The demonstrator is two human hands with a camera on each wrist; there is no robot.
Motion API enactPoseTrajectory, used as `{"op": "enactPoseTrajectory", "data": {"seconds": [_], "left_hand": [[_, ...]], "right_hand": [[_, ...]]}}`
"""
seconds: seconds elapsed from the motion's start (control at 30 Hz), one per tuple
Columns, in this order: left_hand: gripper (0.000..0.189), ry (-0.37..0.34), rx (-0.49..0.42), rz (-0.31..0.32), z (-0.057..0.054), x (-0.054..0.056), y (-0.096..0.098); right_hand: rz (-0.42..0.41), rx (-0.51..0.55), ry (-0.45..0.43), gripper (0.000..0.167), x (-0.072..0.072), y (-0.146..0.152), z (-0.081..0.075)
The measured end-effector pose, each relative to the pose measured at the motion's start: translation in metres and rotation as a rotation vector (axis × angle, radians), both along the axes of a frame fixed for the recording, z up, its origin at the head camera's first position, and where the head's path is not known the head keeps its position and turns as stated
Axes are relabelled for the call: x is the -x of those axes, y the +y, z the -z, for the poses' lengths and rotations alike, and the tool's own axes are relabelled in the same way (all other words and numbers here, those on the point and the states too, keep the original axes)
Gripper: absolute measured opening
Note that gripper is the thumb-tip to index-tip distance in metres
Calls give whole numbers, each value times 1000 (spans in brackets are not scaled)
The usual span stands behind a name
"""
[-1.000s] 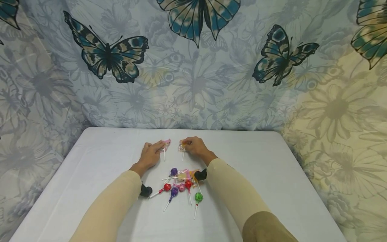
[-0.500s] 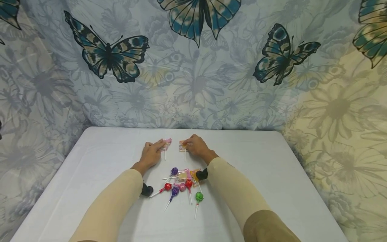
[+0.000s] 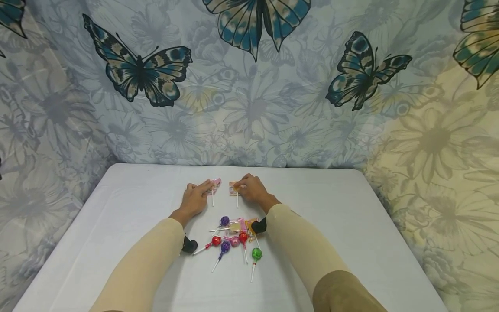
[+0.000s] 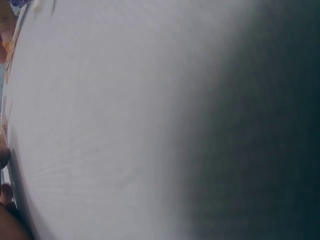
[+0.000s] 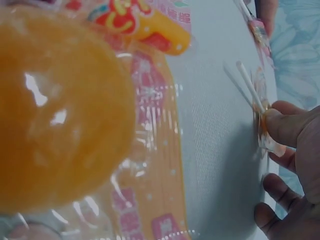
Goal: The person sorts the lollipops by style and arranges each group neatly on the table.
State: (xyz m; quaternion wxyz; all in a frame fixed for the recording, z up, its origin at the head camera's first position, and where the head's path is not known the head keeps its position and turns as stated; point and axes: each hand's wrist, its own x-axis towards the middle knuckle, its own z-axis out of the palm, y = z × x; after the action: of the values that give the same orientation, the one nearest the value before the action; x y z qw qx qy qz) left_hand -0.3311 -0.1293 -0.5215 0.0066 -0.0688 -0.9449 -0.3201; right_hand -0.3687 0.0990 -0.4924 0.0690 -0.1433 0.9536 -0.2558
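Observation:
On the far part of the white table (image 3: pixel 331 208), my left hand (image 3: pixel 192 199) reaches palm down to a pink-wrapped lollipop (image 3: pixel 215 186). Its fingertips hold the left side of that wrapper, and the white stick points toward me. A short way to the right, my right hand (image 3: pixel 253 190) pinches an orange-wrapped lollipop (image 3: pixel 232 188). In the right wrist view, its thumb and a finger grip the candy end, with the stick (image 5: pixel 249 85) poking out and the other fingers apart. Only parts of fingers (image 4: pixel 4 155) show at the left wrist view's edge.
Between the forearms lies a pile of lollipops: purple (image 3: pixel 225 247), red (image 3: pixel 216 241), green (image 3: pixel 256 254) and pink (image 3: pixel 234 241). Flat clear-wrapped ones (image 3: pixel 236 225) lie behind. An orange lollipop (image 5: pixel 65 110) looms close in the right wrist view. A butterfly-patterned wall covering (image 3: pixel 249 112) stands behind the table.
My right hand has shifted slightly with the orange-wrapped lollipop, which now stands straighter, its stick pointing more directly toward me. My left hand has stayed nearly still on the pink-wrapped lollipop.

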Motion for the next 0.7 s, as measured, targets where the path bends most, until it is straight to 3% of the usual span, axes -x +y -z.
{"op": "enactPoseTrajectory", "data": {"seconds": [0.2,0.43,0.7], "left_hand": [[41,-14,-17,-18,0,0,0],[41,-10,-16,-27,-2,-2,1],[41,-14,-24,-22,-5,-4,2]], "right_hand": [[-41,5,40,24,-1,1,-1],[-6,89,4,28,-3,5,-6],[-11,96,45,30,-5,15,-17]]}}
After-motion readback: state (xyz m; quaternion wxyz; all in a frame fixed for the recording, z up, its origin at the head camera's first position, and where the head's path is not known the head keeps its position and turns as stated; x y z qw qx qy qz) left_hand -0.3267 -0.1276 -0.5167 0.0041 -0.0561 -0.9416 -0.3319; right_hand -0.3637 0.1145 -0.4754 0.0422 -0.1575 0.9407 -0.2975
